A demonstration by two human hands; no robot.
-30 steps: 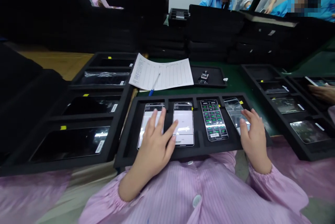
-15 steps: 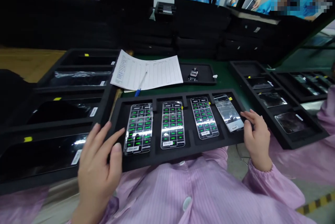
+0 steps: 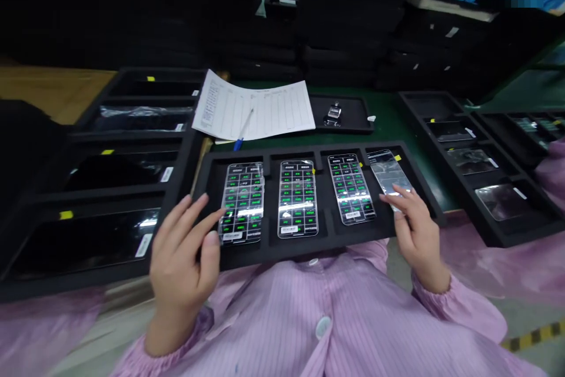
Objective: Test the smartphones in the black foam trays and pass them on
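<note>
A black foam tray (image 3: 309, 246) lies across the near edge of the tabletop (image 3: 388, 124), just in front of the person's pink smock, with four phones standing side by side in its slots. The three left phones (image 3: 297, 197) are lit with a dark grid of green and white boxes, each with a small white label near its lower end and glare on its glossy face. The fourth phone (image 3: 385, 168), at the right end, shows a pale grey screen and sits slightly askew in its slot. The right hand (image 3: 412, 227) rests its fingertips on the lower part of this phone, its grip loose and unclosed. The left hand (image 3: 185, 247) lies at the tray's left end, fingers spread, grip wide and holding nothing, forefinger near the leftmost phone. Behind the tray a printed sheet (image 3: 265, 107) lies with a blue pen (image 3: 243, 130) on it, beside a small tray (image 3: 357, 124) holding a metal object. Larger trays of dark screens stand to the left (image 3: 176, 147) and right (image 3: 459, 200).
</note>
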